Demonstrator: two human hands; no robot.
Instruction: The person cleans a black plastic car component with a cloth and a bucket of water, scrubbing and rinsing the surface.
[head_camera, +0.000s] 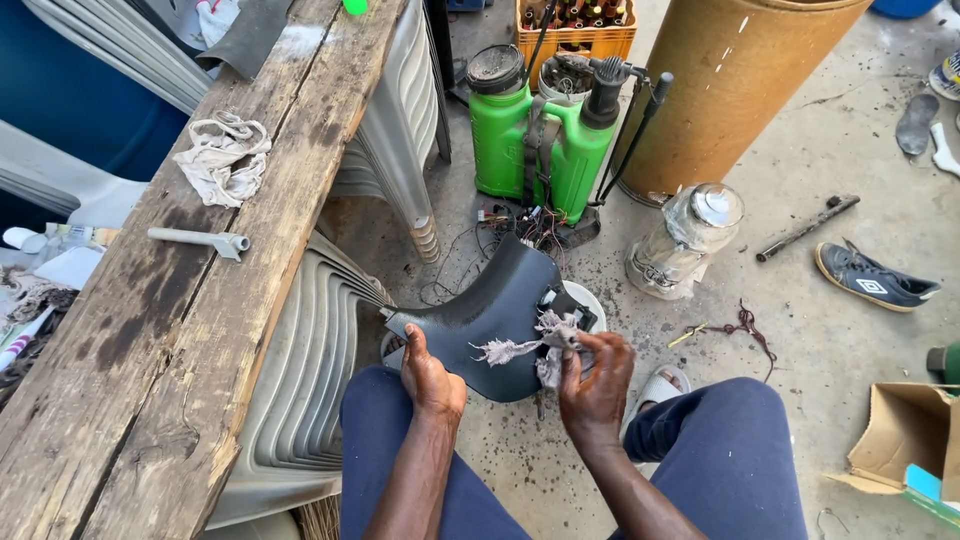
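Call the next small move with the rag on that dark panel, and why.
Probably drag the rag leftward across the dark plastic panel. The right hand pinches the frayed rag against the panel's right edge, while the left hand grips the lower left edge and steadies it. Most of the panel's face lies left of the rag.
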